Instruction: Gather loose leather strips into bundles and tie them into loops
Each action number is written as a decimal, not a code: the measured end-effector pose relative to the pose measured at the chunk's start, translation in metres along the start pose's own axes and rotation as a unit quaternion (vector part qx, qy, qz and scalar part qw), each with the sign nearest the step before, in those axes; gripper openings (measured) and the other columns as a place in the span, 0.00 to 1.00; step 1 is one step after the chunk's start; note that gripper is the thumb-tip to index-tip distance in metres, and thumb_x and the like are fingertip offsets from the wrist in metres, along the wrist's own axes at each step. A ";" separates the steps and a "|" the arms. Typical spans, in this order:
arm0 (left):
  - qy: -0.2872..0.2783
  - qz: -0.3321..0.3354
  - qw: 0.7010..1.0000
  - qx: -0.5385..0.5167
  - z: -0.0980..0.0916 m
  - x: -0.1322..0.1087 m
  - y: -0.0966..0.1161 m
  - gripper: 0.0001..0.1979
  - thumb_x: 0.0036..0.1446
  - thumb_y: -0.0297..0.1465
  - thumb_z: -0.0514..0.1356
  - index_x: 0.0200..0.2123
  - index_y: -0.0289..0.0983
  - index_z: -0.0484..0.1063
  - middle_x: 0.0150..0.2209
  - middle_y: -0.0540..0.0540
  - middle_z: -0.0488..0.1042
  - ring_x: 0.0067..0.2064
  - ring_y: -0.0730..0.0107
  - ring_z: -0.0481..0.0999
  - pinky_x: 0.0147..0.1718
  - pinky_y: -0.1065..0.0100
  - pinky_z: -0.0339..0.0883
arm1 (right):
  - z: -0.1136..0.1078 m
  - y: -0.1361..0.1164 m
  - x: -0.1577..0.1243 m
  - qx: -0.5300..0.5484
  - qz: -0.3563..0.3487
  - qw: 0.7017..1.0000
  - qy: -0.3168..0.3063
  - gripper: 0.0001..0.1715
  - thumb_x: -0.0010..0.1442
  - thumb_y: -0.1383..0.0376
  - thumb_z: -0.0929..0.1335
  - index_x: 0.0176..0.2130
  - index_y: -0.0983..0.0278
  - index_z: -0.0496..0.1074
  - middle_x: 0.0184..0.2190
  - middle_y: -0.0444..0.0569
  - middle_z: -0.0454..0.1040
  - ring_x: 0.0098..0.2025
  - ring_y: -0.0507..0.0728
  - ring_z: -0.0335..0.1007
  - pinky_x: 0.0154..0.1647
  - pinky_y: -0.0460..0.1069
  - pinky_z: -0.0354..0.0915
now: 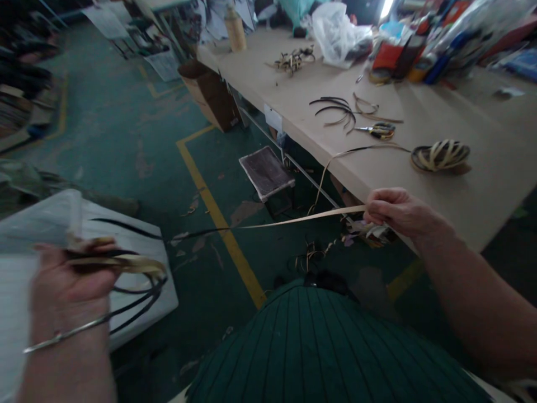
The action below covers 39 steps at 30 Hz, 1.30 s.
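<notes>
My right hand [396, 212] is closed, pinching a long thin tan strap [293, 220] that stretches leftward across the gap in front of me. Its far end turns black near the white sack. The same strap seems to run up to a coiled roll of strap [440, 155] on the tan table [293, 95]. My left hand [69, 280] is closed round a bunch of looped black and tan straps [134, 274]; a metal bangle sits on that wrist. Scissors [377, 130] lie on the table beyond my right hand.
Loose black straps [335, 109] and a tangle of straps [293, 59] lie on the table, with a white plastic bag [335, 31] and colourful clutter behind. A white sack [84, 235] is at my left. A small stool [266, 172], cardboard box [210, 92] and yellow floor line [218, 224] lie below.
</notes>
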<state>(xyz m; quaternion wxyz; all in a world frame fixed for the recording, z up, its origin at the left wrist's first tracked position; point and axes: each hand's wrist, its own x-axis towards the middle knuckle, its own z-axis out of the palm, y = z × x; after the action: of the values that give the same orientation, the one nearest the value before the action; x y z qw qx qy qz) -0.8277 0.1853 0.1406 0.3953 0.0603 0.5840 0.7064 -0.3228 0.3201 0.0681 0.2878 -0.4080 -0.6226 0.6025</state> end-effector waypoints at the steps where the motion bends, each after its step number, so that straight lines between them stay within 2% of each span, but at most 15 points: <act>1: -0.002 -0.027 0.999 -0.021 0.010 -0.004 -0.014 0.29 0.66 0.34 0.28 0.23 0.34 0.61 0.16 0.51 0.65 0.21 0.72 0.67 0.19 0.74 0.64 | 0.009 -0.004 0.002 -0.061 0.019 0.998 -0.022 0.18 0.56 0.54 0.68 0.24 0.63 0.66 0.17 0.41 0.59 0.20 0.48 0.54 0.22 0.47 0.54; 2: -0.024 -0.063 0.997 -0.033 0.021 -0.011 -0.029 0.26 0.67 0.30 0.32 0.24 0.33 0.62 0.17 0.50 0.65 0.21 0.72 0.67 0.18 0.75 0.64 | 0.019 -0.008 0.005 -0.120 0.028 0.991 -0.048 0.18 0.56 0.54 0.68 0.25 0.64 0.67 0.18 0.42 0.61 0.20 0.48 0.54 0.21 0.46 0.52; 4: -0.130 -0.138 0.982 -0.019 0.045 -0.027 -0.059 0.22 0.66 0.26 0.38 0.25 0.33 0.65 0.18 0.50 0.65 0.21 0.72 0.67 0.19 0.73 0.65 | 0.040 -0.019 0.009 -0.215 0.021 0.971 -0.100 0.17 0.57 0.54 0.66 0.27 0.65 0.69 0.20 0.43 0.64 0.22 0.48 0.56 0.22 0.45 0.51; 7: -0.266 -0.185 0.946 0.023 0.078 -0.050 -0.103 0.14 0.63 0.27 0.50 0.27 0.32 0.70 0.15 0.51 0.59 0.20 0.71 0.67 0.22 0.71 0.68 | 0.068 -0.035 0.012 -0.310 -0.012 0.940 -0.143 0.14 0.60 0.59 0.63 0.29 0.65 0.70 0.22 0.44 0.68 0.25 0.49 0.60 0.26 0.46 0.54; 10: -0.367 -0.209 0.905 0.053 0.105 -0.067 -0.137 0.08 0.55 0.31 0.64 0.30 0.30 0.74 0.24 0.44 0.71 0.30 0.65 0.74 0.28 0.69 0.72 | 0.090 -0.044 0.013 -0.377 -0.043 0.904 -0.196 0.13 0.62 0.66 0.60 0.35 0.64 0.72 0.29 0.47 0.73 0.31 0.51 0.66 0.32 0.46 0.56; 13: -0.402 -0.183 0.894 0.069 0.129 -0.079 -0.162 0.11 0.50 0.32 0.67 0.32 0.28 0.75 0.40 0.37 0.75 0.39 0.63 0.75 0.39 0.67 0.72 | 0.103 -0.046 0.016 -0.431 -0.082 0.867 -0.236 0.15 0.63 0.66 0.59 0.39 0.63 0.73 0.35 0.49 0.76 0.37 0.55 0.70 0.36 0.47 0.57; 16: -0.421 -0.202 0.880 0.084 0.144 -0.086 -0.180 0.13 0.48 0.34 0.68 0.32 0.29 0.75 0.33 0.40 0.75 0.33 0.69 0.74 0.32 0.72 0.71 | 0.109 -0.045 0.018 -0.458 -0.105 0.855 -0.220 0.15 0.64 0.66 0.59 0.38 0.64 0.73 0.35 0.50 0.76 0.35 0.55 0.70 0.35 0.47 0.56; 19: -0.438 -0.220 0.866 0.104 0.149 -0.090 -0.190 0.15 0.47 0.37 0.69 0.31 0.30 0.73 0.23 0.46 0.70 0.23 0.73 0.69 0.23 0.73 0.68 | 0.111 -0.042 0.018 -0.445 -0.120 0.870 -0.176 0.10 0.63 0.66 0.60 0.38 0.65 0.71 0.33 0.49 0.75 0.34 0.53 0.69 0.33 0.46 0.54; 23: -0.434 -0.224 0.862 0.134 0.150 -0.090 -0.189 0.17 0.45 0.38 0.69 0.27 0.32 0.69 0.21 0.48 0.66 0.18 0.76 0.64 0.14 0.76 0.58 | 0.115 -0.034 0.017 -0.444 -0.116 0.883 -0.103 0.08 0.60 0.65 0.64 0.40 0.64 0.69 0.32 0.47 0.74 0.30 0.51 0.65 0.29 0.46 0.50; 26: -0.448 -0.256 0.838 0.178 0.148 -0.085 -0.183 0.19 0.44 0.40 0.70 0.27 0.31 0.69 0.22 0.48 0.66 0.19 0.76 0.64 0.12 0.78 0.52 | 0.116 -0.028 0.019 -0.418 -0.094 0.899 -0.087 0.09 0.58 0.60 0.67 0.34 0.65 0.69 0.27 0.45 0.71 0.27 0.49 0.61 0.27 0.46 0.48; 30: -0.501 -0.328 0.767 0.230 0.136 -0.074 -0.173 0.18 0.49 0.41 0.67 0.28 0.32 0.68 0.19 0.51 0.61 0.18 0.79 0.58 0.13 0.79 0.47 | 0.104 -0.019 0.026 -0.299 -0.032 0.944 -0.138 0.15 0.55 0.56 0.69 0.29 0.66 0.69 0.22 0.41 0.66 0.24 0.47 0.56 0.25 0.44 0.49; 32: -0.531 -0.361 0.725 0.247 0.124 -0.069 -0.166 0.17 0.53 0.40 0.64 0.29 0.30 0.70 0.17 0.54 0.54 0.17 0.82 0.51 0.14 0.79 0.45 | 0.091 -0.011 0.029 -0.247 0.010 0.950 -0.192 0.16 0.55 0.54 0.68 0.31 0.66 0.71 0.22 0.41 0.65 0.24 0.47 0.56 0.24 0.44 0.50; 34: -0.539 -0.381 0.710 0.246 0.109 -0.065 -0.154 0.16 0.55 0.39 0.62 0.28 0.29 0.71 0.16 0.56 0.48 0.17 0.82 0.47 0.14 0.79 0.45 | 0.077 -0.002 0.031 -0.204 0.047 0.947 -0.245 0.17 0.56 0.53 0.67 0.32 0.66 0.72 0.23 0.41 0.65 0.25 0.47 0.55 0.25 0.44 0.51; 36: -0.522 -0.356 0.746 0.212 0.092 -0.060 -0.137 0.16 0.55 0.39 0.62 0.24 0.32 0.70 0.16 0.54 0.49 0.17 0.79 0.53 0.14 0.78 0.46 | 0.063 0.007 0.029 -0.169 0.070 0.947 -0.265 0.19 0.56 0.53 0.66 0.30 0.67 0.71 0.22 0.41 0.63 0.25 0.47 0.54 0.25 0.44 0.51; 39: -0.458 -0.233 0.851 0.108 0.064 -0.050 -0.100 0.13 0.51 0.36 0.65 0.23 0.36 0.68 0.16 0.52 0.52 0.19 0.72 0.60 0.12 0.77 0.48 | 0.045 0.019 0.022 -0.124 0.081 0.958 -0.247 0.21 0.56 0.51 0.67 0.28 0.67 0.69 0.21 0.41 0.60 0.24 0.47 0.52 0.24 0.44 0.50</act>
<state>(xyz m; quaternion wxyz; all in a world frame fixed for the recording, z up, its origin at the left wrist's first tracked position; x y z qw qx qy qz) -0.7095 0.2038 0.0919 0.7617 0.2820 0.4065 0.4183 -0.3692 0.3146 0.0413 0.0224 -0.3284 -0.7091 0.6236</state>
